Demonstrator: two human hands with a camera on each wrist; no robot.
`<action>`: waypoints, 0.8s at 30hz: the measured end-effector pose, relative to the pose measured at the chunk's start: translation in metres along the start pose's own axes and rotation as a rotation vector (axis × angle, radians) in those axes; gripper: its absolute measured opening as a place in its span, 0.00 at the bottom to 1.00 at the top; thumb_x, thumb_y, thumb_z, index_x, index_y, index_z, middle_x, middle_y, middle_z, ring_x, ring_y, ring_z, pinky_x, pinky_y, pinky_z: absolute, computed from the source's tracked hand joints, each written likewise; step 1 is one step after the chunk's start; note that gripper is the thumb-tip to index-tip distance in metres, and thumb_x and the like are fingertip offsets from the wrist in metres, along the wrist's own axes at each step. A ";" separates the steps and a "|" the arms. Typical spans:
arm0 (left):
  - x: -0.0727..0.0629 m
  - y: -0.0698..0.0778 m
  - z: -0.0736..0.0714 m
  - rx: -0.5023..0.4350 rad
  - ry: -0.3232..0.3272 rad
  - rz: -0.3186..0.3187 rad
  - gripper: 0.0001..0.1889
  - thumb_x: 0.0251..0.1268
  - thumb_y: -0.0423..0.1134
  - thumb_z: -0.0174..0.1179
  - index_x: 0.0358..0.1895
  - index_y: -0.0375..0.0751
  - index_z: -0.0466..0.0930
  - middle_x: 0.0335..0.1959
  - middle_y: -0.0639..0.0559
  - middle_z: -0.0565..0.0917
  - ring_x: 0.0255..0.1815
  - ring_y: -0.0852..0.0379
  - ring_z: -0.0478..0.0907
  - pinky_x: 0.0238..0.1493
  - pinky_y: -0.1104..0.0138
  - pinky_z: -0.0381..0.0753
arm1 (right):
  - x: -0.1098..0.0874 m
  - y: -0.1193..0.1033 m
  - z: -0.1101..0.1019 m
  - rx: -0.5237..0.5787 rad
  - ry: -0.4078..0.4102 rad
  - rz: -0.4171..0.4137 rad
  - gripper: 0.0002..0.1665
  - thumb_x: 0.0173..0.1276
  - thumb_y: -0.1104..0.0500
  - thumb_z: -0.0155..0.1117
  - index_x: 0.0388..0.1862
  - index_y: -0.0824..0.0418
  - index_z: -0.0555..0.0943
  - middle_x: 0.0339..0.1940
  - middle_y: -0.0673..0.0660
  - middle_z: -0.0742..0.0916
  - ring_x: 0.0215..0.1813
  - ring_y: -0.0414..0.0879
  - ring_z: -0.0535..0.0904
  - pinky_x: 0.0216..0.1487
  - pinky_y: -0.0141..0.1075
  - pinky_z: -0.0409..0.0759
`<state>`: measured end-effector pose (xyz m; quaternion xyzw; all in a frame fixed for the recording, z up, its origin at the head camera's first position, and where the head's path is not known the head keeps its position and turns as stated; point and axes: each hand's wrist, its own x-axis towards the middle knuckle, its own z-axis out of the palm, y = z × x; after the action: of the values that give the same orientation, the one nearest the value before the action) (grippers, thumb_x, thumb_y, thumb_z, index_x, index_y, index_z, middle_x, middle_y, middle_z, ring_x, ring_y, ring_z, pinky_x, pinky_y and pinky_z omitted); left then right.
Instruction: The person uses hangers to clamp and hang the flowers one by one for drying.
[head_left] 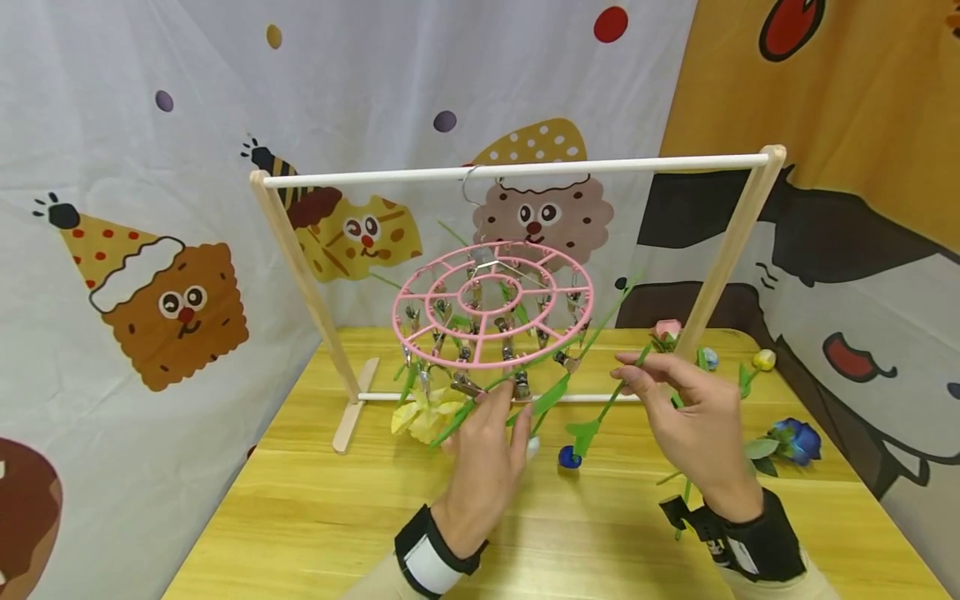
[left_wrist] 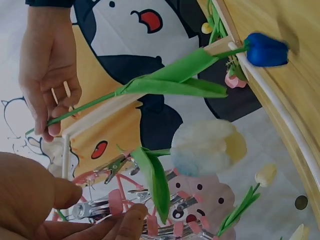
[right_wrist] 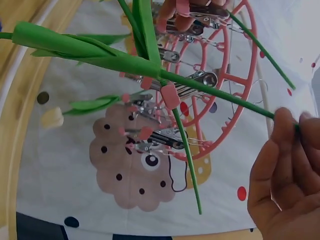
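My right hand pinches the thin green stem of a blue artificial tulip between thumb and fingers. The bloom hangs head-down, left of that hand and low over the table; in the left wrist view the same blue tulip shows its leaves. At the front edge of a pink round clip hanger, my left hand grips a metal clip with pink tips. A white tulip hangs close to the left fingers. Its stem appears to pass through a clip in the right wrist view.
The hanger hooks over the white bar of a wooden rack. A yellow flower hangs at the hanger's left. On the table's right lie a blue rose, a yellow tulip and a pink rose. A patterned cloth stands behind.
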<state>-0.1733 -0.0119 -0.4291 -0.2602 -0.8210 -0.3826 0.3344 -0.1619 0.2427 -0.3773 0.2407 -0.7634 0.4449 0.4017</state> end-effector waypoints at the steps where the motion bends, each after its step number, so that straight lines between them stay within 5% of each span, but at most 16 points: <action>1: 0.001 0.000 0.000 -0.004 0.009 -0.005 0.14 0.87 0.32 0.70 0.64 0.28 0.86 0.51 0.36 0.96 0.48 0.47 0.98 0.48 0.62 1.00 | 0.000 -0.001 0.000 -0.015 -0.014 0.019 0.22 0.70 0.82 0.77 0.54 0.61 0.97 0.44 0.53 0.99 0.42 0.32 0.93 0.51 0.18 0.88; 6: 0.005 -0.004 0.001 -0.011 0.057 -0.015 0.08 0.89 0.33 0.67 0.57 0.31 0.88 0.45 0.40 0.96 0.43 0.50 0.97 0.43 0.65 0.98 | -0.002 -0.003 0.001 -0.037 -0.062 0.081 0.19 0.72 0.79 0.78 0.54 0.60 0.97 0.44 0.52 1.00 0.43 0.30 0.94 0.47 0.20 0.90; 15: 0.009 -0.012 0.003 -0.046 0.151 -0.046 0.07 0.88 0.33 0.67 0.55 0.35 0.93 0.39 0.45 0.97 0.37 0.53 0.96 0.42 0.60 0.98 | 0.000 -0.004 0.001 0.109 -0.056 0.128 0.17 0.74 0.83 0.74 0.52 0.68 0.93 0.49 0.41 0.98 0.40 0.38 0.98 0.39 0.32 0.96; 22: 0.010 -0.013 -0.003 -0.184 0.085 -0.152 0.11 0.91 0.36 0.65 0.59 0.38 0.95 0.46 0.46 0.98 0.45 0.51 0.98 0.49 0.60 1.00 | -0.001 -0.004 0.003 0.184 -0.052 0.159 0.13 0.76 0.83 0.72 0.50 0.70 0.91 0.49 0.43 0.98 0.40 0.40 0.98 0.39 0.34 0.96; 24: 0.011 -0.013 -0.006 -0.224 0.045 -0.200 0.11 0.92 0.37 0.64 0.60 0.40 0.95 0.46 0.47 0.98 0.47 0.50 0.99 0.63 0.60 0.95 | -0.002 -0.003 0.005 0.230 -0.047 0.157 0.13 0.75 0.84 0.71 0.50 0.72 0.90 0.49 0.45 0.98 0.41 0.39 0.98 0.42 0.36 0.97</action>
<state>-0.1868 -0.0224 -0.4242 -0.2042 -0.7874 -0.5089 0.2815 -0.1609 0.2370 -0.3786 0.2349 -0.7332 0.5538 0.3172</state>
